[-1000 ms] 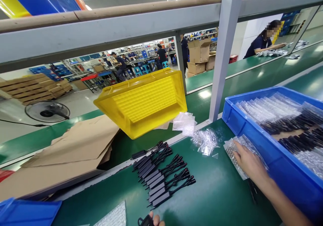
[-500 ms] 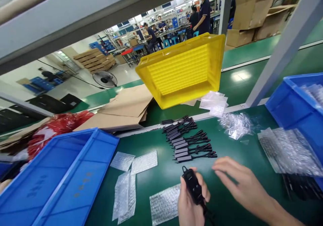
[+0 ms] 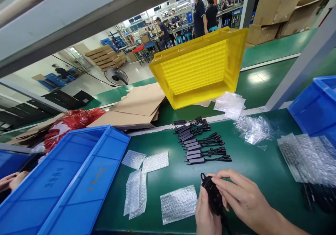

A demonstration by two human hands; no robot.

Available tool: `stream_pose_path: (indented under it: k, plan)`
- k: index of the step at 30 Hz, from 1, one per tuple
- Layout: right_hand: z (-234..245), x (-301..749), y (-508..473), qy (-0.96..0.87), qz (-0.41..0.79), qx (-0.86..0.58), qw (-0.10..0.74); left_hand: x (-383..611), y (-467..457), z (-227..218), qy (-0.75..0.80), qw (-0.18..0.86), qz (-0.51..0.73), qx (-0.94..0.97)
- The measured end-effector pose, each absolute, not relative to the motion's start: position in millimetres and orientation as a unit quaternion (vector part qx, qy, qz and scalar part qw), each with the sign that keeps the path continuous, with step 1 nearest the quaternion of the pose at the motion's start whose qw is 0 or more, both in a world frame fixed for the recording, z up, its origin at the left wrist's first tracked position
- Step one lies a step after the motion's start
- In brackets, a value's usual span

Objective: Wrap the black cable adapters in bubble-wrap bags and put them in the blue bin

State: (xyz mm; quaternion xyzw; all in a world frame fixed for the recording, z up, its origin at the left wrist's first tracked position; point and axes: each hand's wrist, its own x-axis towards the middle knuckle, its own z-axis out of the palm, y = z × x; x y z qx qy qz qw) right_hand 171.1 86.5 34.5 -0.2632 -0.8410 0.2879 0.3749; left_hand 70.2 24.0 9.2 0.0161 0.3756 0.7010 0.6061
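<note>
My left hand is wrapped round a small black corded controller with a hanging loop at its top end. Its cable runs down past my wrist. The fingers of my right hand pinch the controller's upper end near the loop. Just left of my hands a bubble-wrap bag lies flat on the green table. Several more bubble-wrap bags lie farther left. Beyond my hands is a row of slim black cable modules, their leads pointing right.
Blue bins stand at left, another blue bin at right. A yellow crate tilts beyond the table rail. Bubble-wrapped packs and crumpled clear plastic lie at right. Another person's hands show at far left.
My right hand has moved left and now grips the top of the controller, where before it hovered apart. The view has shifted slightly, so the scene appears farther right.
</note>
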Motion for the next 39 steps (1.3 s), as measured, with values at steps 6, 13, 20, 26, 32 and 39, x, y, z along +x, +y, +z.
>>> stream_pose_path:
  k: [6, 13, 20, 26, 32, 39]
  plan:
    - [32.6, 170.7, 85.0, -0.837, 0.282, -0.26, 0.391, 70.4, 23.7, 13.7, 0.394, 0.591, 0.704, 0.001]
    - [40.4, 171.6, 81.4, -0.833, 0.306, -0.244, 0.391, 62.7, 24.9, 14.1, 0.418, 0.564, 0.712, -0.035]
    - [39.0, 175.6, 91.9, -0.804, 0.311, -0.313, 0.399, 73.2, 26.5, 14.8, 0.386, 0.604, 0.696, 0.044]
    - [42.5, 175.1, 95.2, -0.832, 0.262, -0.3, 0.386, 76.1, 21.4, 7.2, 0.408, 0.591, 0.692, 0.074]
    - [42.9, 179.2, 94.6, -0.838, 0.267, -0.26, 0.4, 73.0, 20.0, 5.0, 0.432, 0.58, 0.688, 0.061]
    - [39.6, 181.2, 101.2, -0.838, 0.232, -0.299, 0.393, 77.5, 23.6, 10.5, 0.411, 0.592, 0.69, 0.066]
